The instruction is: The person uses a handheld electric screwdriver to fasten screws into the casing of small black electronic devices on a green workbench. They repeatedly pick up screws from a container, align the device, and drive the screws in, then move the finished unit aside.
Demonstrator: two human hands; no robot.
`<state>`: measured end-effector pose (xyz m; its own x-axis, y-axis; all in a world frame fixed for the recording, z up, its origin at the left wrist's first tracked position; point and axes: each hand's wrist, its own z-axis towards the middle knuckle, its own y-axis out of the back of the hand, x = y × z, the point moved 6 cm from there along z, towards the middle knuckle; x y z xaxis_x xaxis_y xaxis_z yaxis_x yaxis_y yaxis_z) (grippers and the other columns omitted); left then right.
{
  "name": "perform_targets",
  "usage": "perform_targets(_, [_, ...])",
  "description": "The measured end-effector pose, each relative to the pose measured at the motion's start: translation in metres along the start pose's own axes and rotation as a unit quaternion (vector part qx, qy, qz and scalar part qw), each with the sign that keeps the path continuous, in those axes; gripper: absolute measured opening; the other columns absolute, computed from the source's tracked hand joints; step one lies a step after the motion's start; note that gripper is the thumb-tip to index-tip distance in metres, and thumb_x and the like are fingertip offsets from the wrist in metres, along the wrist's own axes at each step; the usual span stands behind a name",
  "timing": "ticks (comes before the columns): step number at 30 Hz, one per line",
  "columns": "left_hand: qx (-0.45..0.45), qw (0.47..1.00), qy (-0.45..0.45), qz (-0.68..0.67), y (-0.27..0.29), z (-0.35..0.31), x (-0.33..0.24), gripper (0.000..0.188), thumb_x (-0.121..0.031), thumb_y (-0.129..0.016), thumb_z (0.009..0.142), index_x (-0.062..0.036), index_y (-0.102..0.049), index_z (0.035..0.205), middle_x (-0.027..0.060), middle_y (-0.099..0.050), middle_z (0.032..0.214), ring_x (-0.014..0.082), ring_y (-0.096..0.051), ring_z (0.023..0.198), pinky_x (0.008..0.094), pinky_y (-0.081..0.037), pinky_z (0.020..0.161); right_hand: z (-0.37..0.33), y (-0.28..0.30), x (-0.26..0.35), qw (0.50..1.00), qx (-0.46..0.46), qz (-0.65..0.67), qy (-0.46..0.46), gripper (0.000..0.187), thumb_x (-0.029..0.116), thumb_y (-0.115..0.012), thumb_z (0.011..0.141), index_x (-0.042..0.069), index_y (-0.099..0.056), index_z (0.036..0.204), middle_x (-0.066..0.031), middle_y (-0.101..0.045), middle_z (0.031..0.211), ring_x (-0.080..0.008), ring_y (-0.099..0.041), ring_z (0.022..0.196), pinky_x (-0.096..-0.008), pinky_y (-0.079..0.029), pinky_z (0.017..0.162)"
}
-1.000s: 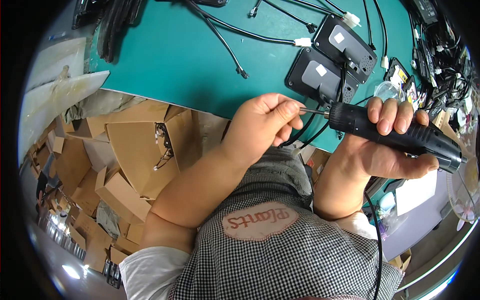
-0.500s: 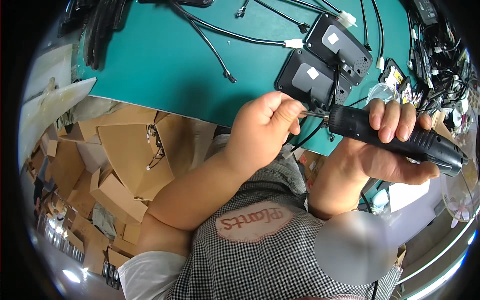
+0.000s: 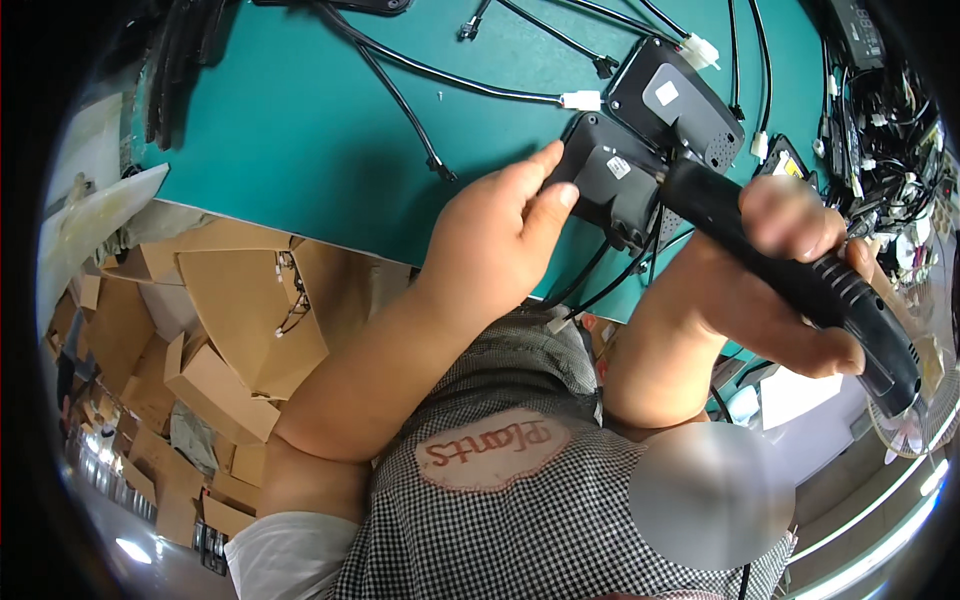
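My right hand (image 3: 770,290) is wrapped around a black electric screwdriver (image 3: 712,205). Its thin bit points left, over the nearer of two black plastic device housings (image 3: 590,160); whether the tip touches a screw cannot be made out. At that housing's left edge is my left hand (image 3: 490,235), thumb and forefinger against it, the other fingers hidden. The housing lies back up, with a grey panel, a small white label and a bracket with black cables at its near side. Just behind it rests the second black housing (image 3: 690,110), of the same kind.
Black cables with a white connector (image 3: 580,100) and dark plugs cross the green work surface (image 3: 270,130). A small screw (image 3: 439,96) lies on it. Tangled cables (image 3: 900,170) crowd the right side. Below the table's front edge stands an open cardboard box (image 3: 230,310).
My left hand has left the screwdriver's bit and moved to the near housing's left edge. The screwdriver has tilted, its bit now over the housing, which has shifted slightly.
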<state>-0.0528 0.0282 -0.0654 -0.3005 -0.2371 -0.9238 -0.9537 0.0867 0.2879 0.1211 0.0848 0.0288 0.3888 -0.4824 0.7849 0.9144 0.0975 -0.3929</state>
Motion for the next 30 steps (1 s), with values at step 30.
perform_targets(30, [0.113, 0.908, 0.167, -0.368, -0.006, -0.005, 0.029, 0.044, -0.032, -0.039, 0.095, 0.0005, -0.048, 0.124, 0.0131, -0.06, 0.104, 0.0256, -0.059, 0.088, 0.0325, -0.046, 0.074, -0.005, -0.005, -0.024, 0.997, 0.006, 0.029, -0.068, 0.062, 0.064, -0.051, 0.078, 0.011, -0.057, 0.109, -0.0071, -0.058, 0.082, -0.0191, -0.055, 0.064, -0.0352, -0.045, 0.061])
